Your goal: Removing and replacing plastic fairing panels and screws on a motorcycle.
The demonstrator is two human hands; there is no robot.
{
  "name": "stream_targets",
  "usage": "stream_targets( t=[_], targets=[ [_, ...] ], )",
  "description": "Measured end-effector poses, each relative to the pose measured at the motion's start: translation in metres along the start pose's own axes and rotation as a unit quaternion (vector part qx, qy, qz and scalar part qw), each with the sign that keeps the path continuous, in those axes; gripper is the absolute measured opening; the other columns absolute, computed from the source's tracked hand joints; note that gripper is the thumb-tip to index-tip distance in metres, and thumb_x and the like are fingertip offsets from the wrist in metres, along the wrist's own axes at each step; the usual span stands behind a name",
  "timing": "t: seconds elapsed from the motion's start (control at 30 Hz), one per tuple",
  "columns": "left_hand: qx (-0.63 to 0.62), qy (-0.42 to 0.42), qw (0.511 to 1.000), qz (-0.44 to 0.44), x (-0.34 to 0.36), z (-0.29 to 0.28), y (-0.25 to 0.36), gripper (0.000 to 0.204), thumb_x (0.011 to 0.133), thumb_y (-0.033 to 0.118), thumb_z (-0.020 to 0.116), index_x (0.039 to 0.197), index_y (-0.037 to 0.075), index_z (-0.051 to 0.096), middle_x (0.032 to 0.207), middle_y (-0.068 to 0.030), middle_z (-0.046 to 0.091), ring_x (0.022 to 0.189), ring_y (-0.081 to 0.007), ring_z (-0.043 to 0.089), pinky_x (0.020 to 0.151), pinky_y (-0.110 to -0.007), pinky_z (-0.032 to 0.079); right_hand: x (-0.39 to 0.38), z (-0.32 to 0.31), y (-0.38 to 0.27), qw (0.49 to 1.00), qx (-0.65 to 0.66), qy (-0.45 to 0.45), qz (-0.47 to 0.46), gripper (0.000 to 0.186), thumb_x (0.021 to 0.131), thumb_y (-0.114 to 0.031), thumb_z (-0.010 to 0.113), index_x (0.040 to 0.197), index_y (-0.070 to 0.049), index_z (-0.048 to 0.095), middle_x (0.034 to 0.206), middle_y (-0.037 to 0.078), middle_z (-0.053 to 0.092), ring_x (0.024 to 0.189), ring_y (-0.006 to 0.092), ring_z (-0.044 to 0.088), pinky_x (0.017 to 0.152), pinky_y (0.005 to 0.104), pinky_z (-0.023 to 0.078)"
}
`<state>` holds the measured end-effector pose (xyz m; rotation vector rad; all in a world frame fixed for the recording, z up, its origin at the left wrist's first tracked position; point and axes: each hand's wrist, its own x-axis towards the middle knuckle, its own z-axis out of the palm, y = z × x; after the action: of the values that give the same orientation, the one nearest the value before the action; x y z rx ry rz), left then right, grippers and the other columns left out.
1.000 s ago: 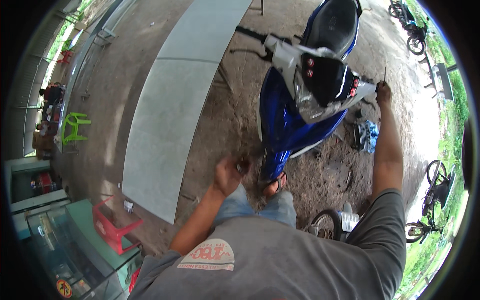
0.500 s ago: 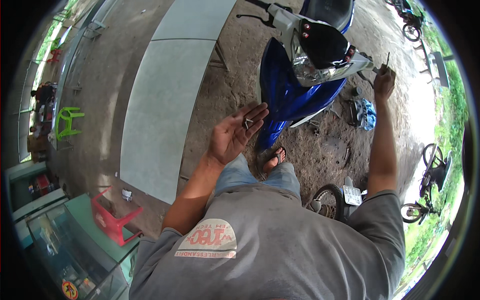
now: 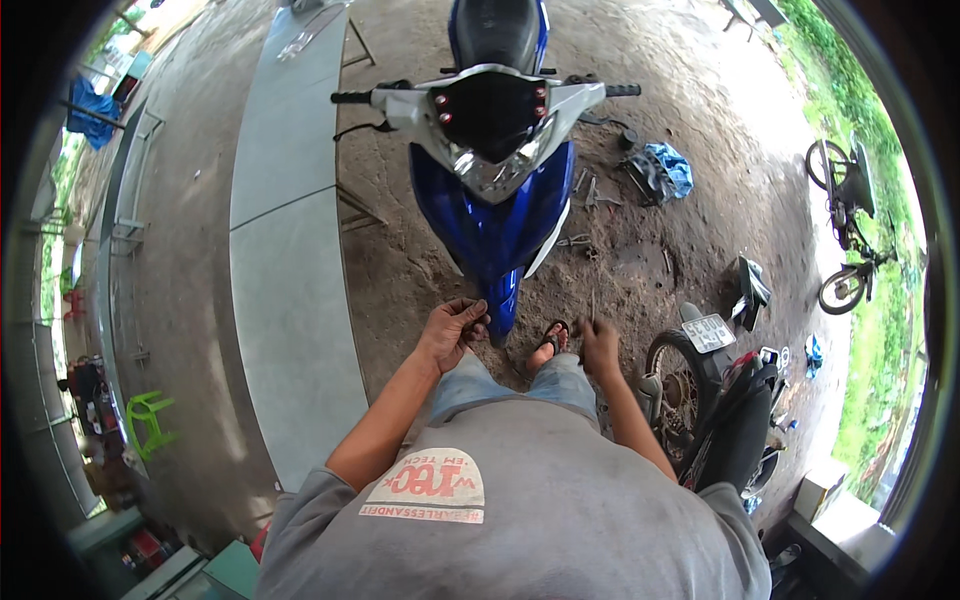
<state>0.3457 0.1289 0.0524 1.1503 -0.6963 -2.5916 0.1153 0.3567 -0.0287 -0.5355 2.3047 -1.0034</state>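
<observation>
My left hand (image 3: 455, 333) is closed near the front tip of a blue and white motor scooter (image 3: 500, 215), fingers curled and thumb pressed against them. Small metal screws lay in this hand a moment ago; its curled fingers now hide them. My right hand (image 3: 600, 350) is a fist above my right knee, to the right of the scooter's nose. A thin rod, which looks like a screwdriver (image 3: 592, 305), points up out of it, its handle covered by my fingers. The scooter stands upright and faces me.
A long pale-topped table (image 3: 290, 290) runs along the left. Loose hand tools (image 3: 600, 195) and a blue cloth bundle (image 3: 673, 170) lie on the dirt at right. Another motorcycle (image 3: 710, 420) stands close at my right, with one more (image 3: 850, 220) farther off.
My left hand has turned over, closed and come down toward the scooter's nose. My right hand has swung from beside the handlebar down to my knee with the tool. My view has shifted right.
</observation>
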Motion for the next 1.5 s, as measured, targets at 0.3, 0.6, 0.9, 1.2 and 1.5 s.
stream_targets(
  t=[0.3,0.6,0.9,1.2,1.5],
  targets=[
    [-0.022,0.076,0.992,0.095,0.062,0.036,0.015,0.026,0.1,0.03,0.07,0.096,0.004,0.067,0.075,0.0015,0.063,0.058,-0.0064,0.051,0.05,-0.021,0.039,0.015,-0.043,0.037,0.992,0.099,-0.072,0.037,0.026,0.098,-0.024,0.068,0.088,0.001,0.071,0.061,0.003,0.061,0.046,0.0116,0.054,0.044,0.0315,0.042],
    [-0.12,0.117,0.985,0.051,0.053,0.006,-0.031,0.018,0.099,0.023,0.07,0.097,0.005,0.067,0.08,-0.0026,0.066,0.06,-0.0087,0.053,0.056,-0.024,0.042,0.124,-0.072,-0.116,0.994,0.099,-0.014,-0.051,0.022,0.105,-0.019,0.059,0.113,-0.005,0.073,0.063,-0.003,0.053,0.046,0.0074,0.048,0.042,0.0276,0.036],
    [-0.082,0.045,0.995,0.029,0.096,-0.11,0.021,0.015,0.097,0.014,0.072,0.102,0.0,0.071,0.078,-0.0021,0.067,0.065,-0.0085,0.057,0.058,-0.025,0.045,0.151,0.025,-0.281,0.974,0.001,0.172,-0.147,0.027,0.105,-0.022,0.06,0.128,-0.009,0.067,0.054,-0.005,0.042,0.039,0.0039,0.038,0.035,0.0248,0.024],
    [-0.134,0.102,0.986,0.021,0.123,-0.265,0.059,0.013,0.096,0.014,0.073,0.096,0.002,0.071,0.073,-0.0005,0.063,0.061,-0.0038,0.052,0.054,-0.021,0.038,0.206,0.076,-0.341,0.894,-0.271,0.235,-0.27,0.047,0.108,-0.032,0.053,0.145,-0.003,0.054,0.097,0.005,0.068,0.056,0.0058,0.049,0.046,0.0261,0.038],
    [-0.122,0.063,0.99,0.003,0.157,-0.269,0.087,0.014,0.099,0.013,0.069,0.105,0.001,0.072,0.082,-0.0026,0.069,0.064,-0.0043,0.055,0.057,-0.021,0.044,0.208,0.056,-0.345,0.943,-0.218,0.229,-0.103,0.027,0.108,-0.031,0.054,0.114,-0.006,0.06,0.07,-0.001,0.055,0.053,0.0073,0.052,0.046,0.0251,0.04]
  ],
)
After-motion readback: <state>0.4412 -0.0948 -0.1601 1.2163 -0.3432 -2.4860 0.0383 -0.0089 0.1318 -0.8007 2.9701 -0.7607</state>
